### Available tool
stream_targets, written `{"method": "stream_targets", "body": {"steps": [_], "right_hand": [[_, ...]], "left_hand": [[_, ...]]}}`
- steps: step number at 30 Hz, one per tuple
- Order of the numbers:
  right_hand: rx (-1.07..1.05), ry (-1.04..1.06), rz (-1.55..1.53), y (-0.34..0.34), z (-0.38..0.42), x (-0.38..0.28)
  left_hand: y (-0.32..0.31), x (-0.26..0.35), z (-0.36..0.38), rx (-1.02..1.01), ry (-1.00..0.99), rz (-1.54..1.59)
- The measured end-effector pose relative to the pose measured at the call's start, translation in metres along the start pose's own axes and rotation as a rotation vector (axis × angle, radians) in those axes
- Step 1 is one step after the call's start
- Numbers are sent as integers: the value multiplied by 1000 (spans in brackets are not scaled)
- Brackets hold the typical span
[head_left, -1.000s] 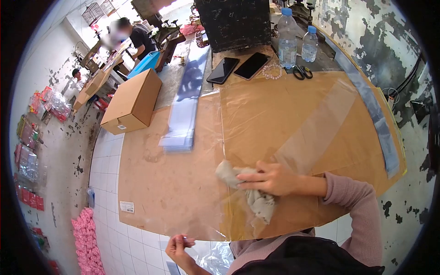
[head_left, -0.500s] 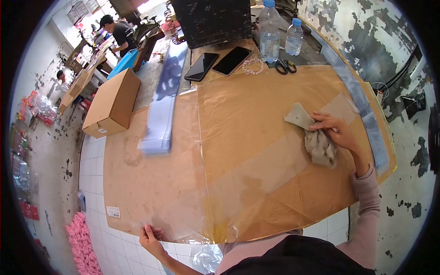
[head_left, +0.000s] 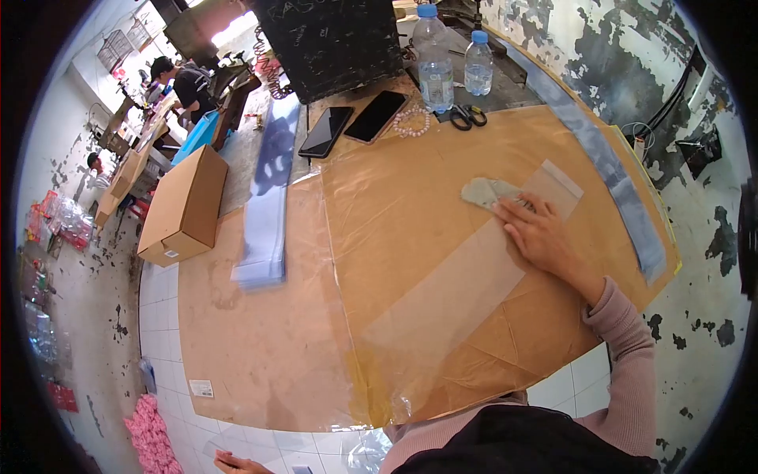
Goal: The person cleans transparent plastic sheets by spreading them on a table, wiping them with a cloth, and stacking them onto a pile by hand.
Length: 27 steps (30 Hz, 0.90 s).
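My right hand (head_left: pixel 545 241) presses a crumpled grey-beige rag (head_left: pixel 483 192) onto a clear plastic strip (head_left: pixel 466 272), its fingers over the cloth. The strip lies diagonally across the tape-covered cardboard sheet (head_left: pixel 410 189); its lower left end fades out against the board. At the bottom edge of the view, my left hand (head_left: pixel 239 464) is off the board and partly cut off. Its fingers are pressed together, with what looks like thin clear plastic film (head_left: pixel 212 449) at their tips. A stack of clear plastic strips (head_left: pixel 264 237) lies on the left part of the cardboard.
A cardboard box (head_left: pixel 181 209) stands at the left edge. Two phones (head_left: pixel 326 132), a bead bracelet (head_left: pixel 410 122), scissors (head_left: pixel 468 118) and two water bottles (head_left: pixel 434 71) line the back, near a black panel (head_left: pixel 328 43). A person (head_left: pixel 189 87) works far left.
My right hand has moved left with the rag, which is now flatter under the fingers. My left hand has moved down and left, off the cardboard. The whole view has shifted slightly.
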State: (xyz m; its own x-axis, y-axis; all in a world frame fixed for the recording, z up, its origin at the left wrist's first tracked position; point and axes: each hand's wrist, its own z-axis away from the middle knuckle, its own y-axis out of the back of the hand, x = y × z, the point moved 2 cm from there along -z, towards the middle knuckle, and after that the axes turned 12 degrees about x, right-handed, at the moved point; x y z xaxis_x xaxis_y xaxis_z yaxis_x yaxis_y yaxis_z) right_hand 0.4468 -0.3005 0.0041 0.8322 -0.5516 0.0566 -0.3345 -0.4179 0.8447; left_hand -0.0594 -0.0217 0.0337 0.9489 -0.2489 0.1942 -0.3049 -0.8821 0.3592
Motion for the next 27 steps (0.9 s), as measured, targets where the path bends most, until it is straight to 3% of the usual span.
{"method": "stream_targets", "body": {"steps": [5, 7, 8, 9, 10, 13, 15, 17, 19, 22, 24, 27], "right_hand": [[62, -80, 60, 4, -6, 23], [72, -230, -3, 5, -9, 39], [2, -282, -160, 7, -12, 50], [-74, -332, -320, 12, -14, 63], [-148, -378, -476, 14, -16, 77], [42, -441, -570, 20, -17, 128], [260, -176, 168, 46, -22, 108], [226, -110, 431, 52, -16, 89], [-48, -250, 215, 36, -4, 77], [-214, -481, -193, 8, 5, 80], [-361, -660, -354, 14, -10, 76], [-162, -316, -429, 1, -38, 72]], "left_hand": [[2, -64, 1, 104, -6, -64], [-11, -106, 21, -17, 183, 8], [-21, -118, 32, -73, 279, 48], [-28, -106, 32, 42, 11, 143], [-26, -103, 34, -137, 149, -2], [-33, -102, 36, -96, 160, 43], [-34, -112, 34, -135, 197, -15], [-19, -81, 23, -82, 74, 53], [-14, -72, 16, -127, -19, 187], [-17, -91, 18, -630, 504, 446], [-7, -99, 14, -532, 661, 494], [15, -136, 7, -310, 691, 569]]}}
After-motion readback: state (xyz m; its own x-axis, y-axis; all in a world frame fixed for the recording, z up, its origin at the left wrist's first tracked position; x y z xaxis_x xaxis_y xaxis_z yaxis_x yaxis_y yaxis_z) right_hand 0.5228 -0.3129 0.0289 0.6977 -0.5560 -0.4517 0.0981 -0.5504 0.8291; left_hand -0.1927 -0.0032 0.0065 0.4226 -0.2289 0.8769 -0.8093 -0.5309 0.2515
